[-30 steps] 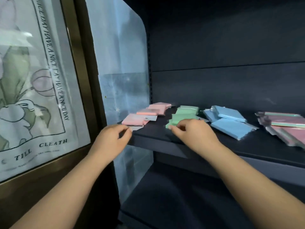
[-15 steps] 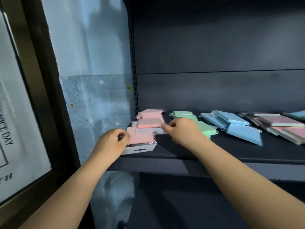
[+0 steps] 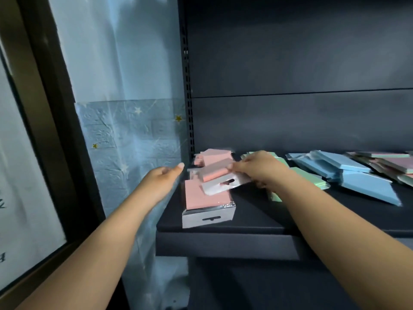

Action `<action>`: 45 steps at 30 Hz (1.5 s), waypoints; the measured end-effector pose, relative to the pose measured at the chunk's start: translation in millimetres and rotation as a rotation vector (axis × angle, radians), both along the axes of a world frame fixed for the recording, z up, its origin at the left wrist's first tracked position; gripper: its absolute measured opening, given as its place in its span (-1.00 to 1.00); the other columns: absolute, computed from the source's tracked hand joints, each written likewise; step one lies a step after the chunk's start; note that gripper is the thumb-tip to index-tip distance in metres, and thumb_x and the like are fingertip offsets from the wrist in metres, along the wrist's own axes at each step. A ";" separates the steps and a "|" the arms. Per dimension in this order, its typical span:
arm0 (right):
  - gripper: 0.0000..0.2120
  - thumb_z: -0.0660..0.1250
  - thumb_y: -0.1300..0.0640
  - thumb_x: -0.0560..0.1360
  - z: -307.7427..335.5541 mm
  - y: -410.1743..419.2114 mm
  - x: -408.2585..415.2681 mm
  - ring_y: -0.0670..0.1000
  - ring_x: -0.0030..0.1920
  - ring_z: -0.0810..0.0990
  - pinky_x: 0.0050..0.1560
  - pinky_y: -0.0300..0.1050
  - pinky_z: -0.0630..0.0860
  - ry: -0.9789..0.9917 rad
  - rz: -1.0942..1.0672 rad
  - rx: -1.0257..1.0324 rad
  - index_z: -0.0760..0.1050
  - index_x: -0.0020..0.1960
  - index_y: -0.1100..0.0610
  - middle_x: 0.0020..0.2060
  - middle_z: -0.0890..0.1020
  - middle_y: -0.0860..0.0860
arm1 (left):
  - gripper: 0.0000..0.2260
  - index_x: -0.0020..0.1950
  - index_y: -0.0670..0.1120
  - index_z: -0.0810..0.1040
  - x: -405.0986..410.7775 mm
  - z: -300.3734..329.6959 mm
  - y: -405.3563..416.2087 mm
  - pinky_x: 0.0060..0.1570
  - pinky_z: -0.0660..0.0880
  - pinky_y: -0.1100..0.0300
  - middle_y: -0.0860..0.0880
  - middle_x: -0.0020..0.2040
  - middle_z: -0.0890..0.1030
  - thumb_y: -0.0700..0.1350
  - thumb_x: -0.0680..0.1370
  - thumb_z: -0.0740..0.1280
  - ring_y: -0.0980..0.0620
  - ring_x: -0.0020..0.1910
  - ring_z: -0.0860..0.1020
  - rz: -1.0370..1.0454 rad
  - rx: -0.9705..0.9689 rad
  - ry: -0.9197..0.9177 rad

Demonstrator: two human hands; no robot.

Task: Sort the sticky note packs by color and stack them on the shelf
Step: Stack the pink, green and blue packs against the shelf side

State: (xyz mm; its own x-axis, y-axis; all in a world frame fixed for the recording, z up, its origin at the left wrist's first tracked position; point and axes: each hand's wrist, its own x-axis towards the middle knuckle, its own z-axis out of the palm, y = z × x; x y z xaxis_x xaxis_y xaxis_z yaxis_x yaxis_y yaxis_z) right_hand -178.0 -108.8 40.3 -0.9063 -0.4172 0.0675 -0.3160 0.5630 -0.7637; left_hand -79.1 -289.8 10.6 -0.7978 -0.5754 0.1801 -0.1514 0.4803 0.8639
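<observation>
Several pink sticky note packs sit at the left end of the dark shelf (image 3: 223,229). My right hand (image 3: 259,168) pinches one pink pack (image 3: 218,175) and holds it tilted above a larger pink pack (image 3: 205,195) lying flat near the front edge. More pink packs (image 3: 214,156) lie behind. My left hand (image 3: 162,180) hovers off the shelf's left edge, fingers straight, holding nothing. Green packs (image 3: 299,175) lie partly hidden behind my right forearm. To their right lie blue packs (image 3: 357,175).
Mixed pink and green packs (image 3: 388,161) lie at the far right of the shelf. A slotted upright (image 3: 188,108) marks the shelf's left side, with blue star-patterned wallpaper (image 3: 125,130) beside it. A dark-framed poster (image 3: 26,175) hangs at far left. A lower shelf (image 3: 268,287) sits below.
My right hand moved from the green packs to the pink ones and lifted a pink pack. My left hand let go of the front pink pack and drew off to the left.
</observation>
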 end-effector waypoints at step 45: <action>-0.25 0.24 -0.33 0.43 -13.2 -12.5 73.6 0.17 0.40 0.28 0.36 0.03 0.26 0.042 -0.086 0.530 0.28 0.39 0.19 0.41 0.32 0.14 | -0.87 -0.08 -0.04 0.39 36.2 -9.8 5.2 -0.24 0.50 0.04 -0.07 -0.05 0.54 -0.19 0.63 0.12 0.00 -0.13 0.54 -0.220 0.751 0.446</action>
State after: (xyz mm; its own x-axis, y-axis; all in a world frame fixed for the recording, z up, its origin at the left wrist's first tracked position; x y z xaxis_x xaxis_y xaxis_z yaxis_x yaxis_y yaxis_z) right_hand -104.4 -121.3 27.1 -0.9398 -0.3282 -0.0949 -0.2760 0.8932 -0.3550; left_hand -42.9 -284.6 0.9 -0.8499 -0.5086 0.1376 0.3016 -0.2555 0.9186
